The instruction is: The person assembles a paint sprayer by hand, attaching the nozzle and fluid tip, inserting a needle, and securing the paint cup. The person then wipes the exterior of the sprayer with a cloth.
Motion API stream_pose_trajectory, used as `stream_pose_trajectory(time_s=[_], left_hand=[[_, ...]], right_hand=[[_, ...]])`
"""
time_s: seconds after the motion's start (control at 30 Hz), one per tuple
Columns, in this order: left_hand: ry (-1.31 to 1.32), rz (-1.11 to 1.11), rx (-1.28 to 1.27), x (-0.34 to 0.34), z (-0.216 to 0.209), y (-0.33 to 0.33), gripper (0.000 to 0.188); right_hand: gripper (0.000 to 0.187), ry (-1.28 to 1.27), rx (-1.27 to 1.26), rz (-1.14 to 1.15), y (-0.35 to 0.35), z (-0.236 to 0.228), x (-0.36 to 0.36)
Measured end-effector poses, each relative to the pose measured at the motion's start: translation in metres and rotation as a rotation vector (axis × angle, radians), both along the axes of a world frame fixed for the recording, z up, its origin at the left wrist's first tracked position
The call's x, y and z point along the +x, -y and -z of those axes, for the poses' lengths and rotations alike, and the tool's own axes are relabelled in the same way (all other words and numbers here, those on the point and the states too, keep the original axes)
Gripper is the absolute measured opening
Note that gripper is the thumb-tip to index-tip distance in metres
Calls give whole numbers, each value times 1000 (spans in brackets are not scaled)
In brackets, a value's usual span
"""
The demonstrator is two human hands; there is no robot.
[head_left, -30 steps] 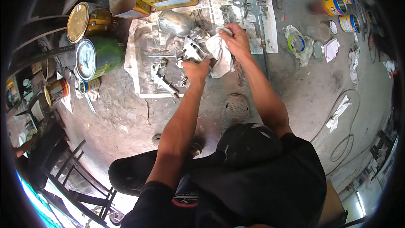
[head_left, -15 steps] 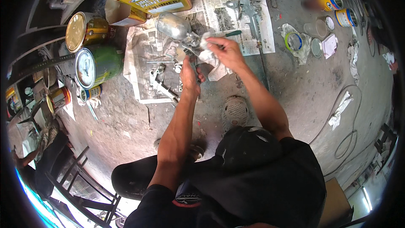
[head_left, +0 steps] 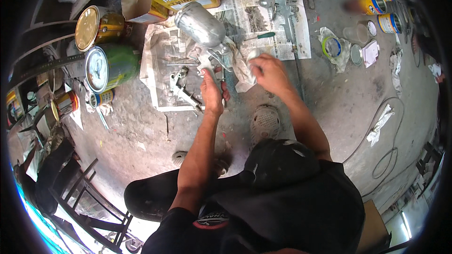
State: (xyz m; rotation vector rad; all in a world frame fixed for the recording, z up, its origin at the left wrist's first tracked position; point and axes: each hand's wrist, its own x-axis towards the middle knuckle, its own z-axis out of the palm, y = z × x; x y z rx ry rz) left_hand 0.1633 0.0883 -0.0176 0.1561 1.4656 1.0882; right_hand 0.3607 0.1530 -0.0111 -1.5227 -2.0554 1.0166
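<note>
1. While a person in black crouches over newspaper [head_left: 235,0] on a concrete floor, seen from above, both bare hands work near the middle of the view; picture a clock face laid over it.
2. The left hand [head_left: 213,94], just off centre toward eleven o'clock, is wrapped around the handle of a spray gun [head_left: 207,35], thumb along its near side. The gun's rounded silver cup points away toward eleven o'clock, tilted.
3. The right hand [head_left: 272,75] is between one and two o'clock, its fingers curled and pinching a white wad [head_left: 253,56], well apart from the gun (the hand is slightly blurred).
4. Half a second ago that hand was beside the gun's neck; now it has drawn away toward three o'clock. The cup looks larger and sits farther right.
5. Between the hands, toward twelve o'clock, lies a crumpled rag [head_left: 242,69]; whether the wad touches it, I cannot tell.
6. A green-handled tool [head_left: 266,35] lies toward one o'clock, in plain sight, though the right hand covered it a second ago.
7. Farther out at one o'clock lies a second spray gun [head_left: 285,11].
8. Toward ten o'clock, a loose metal gun part [head_left: 186,96] rests on newspaper; farther out lies a green tin [head_left: 120,68].
</note>
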Motion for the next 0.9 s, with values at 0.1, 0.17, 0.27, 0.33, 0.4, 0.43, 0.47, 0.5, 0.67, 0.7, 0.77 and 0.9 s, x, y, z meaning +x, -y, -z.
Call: stream_pose_trajectory(time_s=[0.1,0.17,0.27,0.33,0.4,0.43,0.47,0.5,0.67,0.7,0.77,0.9], left_hand=[[-21,42,59,-7,-4,1,51],[-142,22,147,-4,3,4,42],[-293,36,315,-9,13,12,28],[-495,70,507,-3,22,12,39],[-542,107,445,11,14,12,55],[-691,186,376,18,8,15,59],[-837,264,301,26,-8,16,63],[-886,234,322,33,-6,19,67],[-1112,225,252,49,-1,14,80],[-1059,220,198,48,-5,13,73],[-1070,211,131,42,-5,10,66],[-1100,237,-9,38,-8,9,57]], right_hand=[[29,84,308,294,-7,-5,-5],[34,-49,270,323,-3,-15,-13],[55,-285,1,227,17,-24,-34],[66,-363,-146,135,28,-32,-53],[74,-356,-26,100,27,-23,-65],[77,-353,34,83,25,-20,-68],[82,-356,-79,58,20,-21,-71],[87,-357,-193,33,14,-25,-73],[70,-465,-179,263,17,-29,-68],[62,-456,-158,275,20,-30,-65],[44,-436,-113,303,27,-31,-57],[28,-222,-98,249,24,-43,-50]])
